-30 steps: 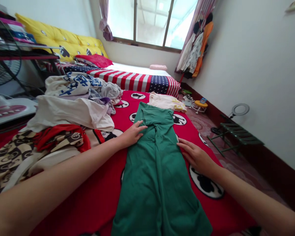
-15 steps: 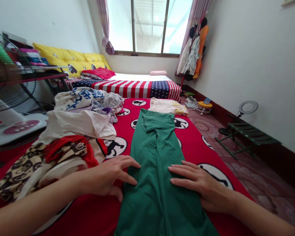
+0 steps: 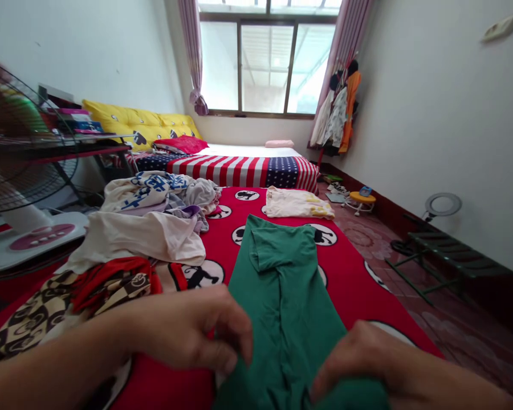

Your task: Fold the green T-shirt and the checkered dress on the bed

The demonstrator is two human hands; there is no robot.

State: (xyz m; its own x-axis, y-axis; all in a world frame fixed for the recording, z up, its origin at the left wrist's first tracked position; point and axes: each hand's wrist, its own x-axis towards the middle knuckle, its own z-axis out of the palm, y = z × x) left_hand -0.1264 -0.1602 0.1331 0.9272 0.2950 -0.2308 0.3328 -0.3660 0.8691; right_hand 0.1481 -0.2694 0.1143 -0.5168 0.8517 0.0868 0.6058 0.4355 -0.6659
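A long green garment (image 3: 284,296) lies flat down the middle of a red bedspread (image 3: 350,267) printed with black-and-white cartoon roundels. My left hand (image 3: 188,333) curls its fingers over the garment's near left edge and pinches the cloth. On the near right edge my right hand (image 3: 367,359) is closed on the same green fabric. Both hands sit at the bottom of the view, close to me.
A heap of mixed clothes (image 3: 141,228) covers the left of the bedspread; a folded pale top (image 3: 297,203) lies beyond the green garment. A fan (image 3: 21,171) stands at left. Further back is a flag-patterned bed (image 3: 243,168). A green folding stool (image 3: 448,256) and ring light (image 3: 442,205) stand at right.
Both hands slid down the green garment towards me, from flat and spread on it to curled and gripping its near end. The camera tilted up.
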